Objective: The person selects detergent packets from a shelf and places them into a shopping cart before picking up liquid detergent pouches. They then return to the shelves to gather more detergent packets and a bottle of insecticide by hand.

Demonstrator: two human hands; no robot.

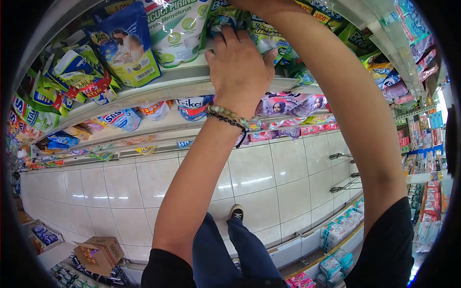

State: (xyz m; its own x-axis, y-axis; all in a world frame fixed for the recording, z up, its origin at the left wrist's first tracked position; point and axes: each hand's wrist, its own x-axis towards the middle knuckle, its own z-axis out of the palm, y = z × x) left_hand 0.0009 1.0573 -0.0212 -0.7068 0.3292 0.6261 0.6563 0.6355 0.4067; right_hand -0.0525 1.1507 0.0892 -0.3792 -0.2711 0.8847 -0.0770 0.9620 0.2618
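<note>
My left hand (241, 67), with beaded bracelets at the wrist, reaches onto the upper shelf with its fingers apart. Its fingertips touch a green and blue pouch (225, 19) standing at the shelf's front. Just left of this hand is a large white and green pouch (176, 36), and beyond it a blue and yellow pouch (126, 48). More green and yellow pouches (271, 38) stand to its right. My right hand (269, 6) is at the top edge, above those pouches; its fingers are cut off by the frame.
Lower shelves hold purple pouches (283, 104) and a white and blue pack (192, 108). Below is a tiled floor (254, 168). An open cardboard box (101, 254) sits at the lower left. Packs (336, 233) fill a low shelf at the lower right. Metal hooks (340, 156) stick out at the right.
</note>
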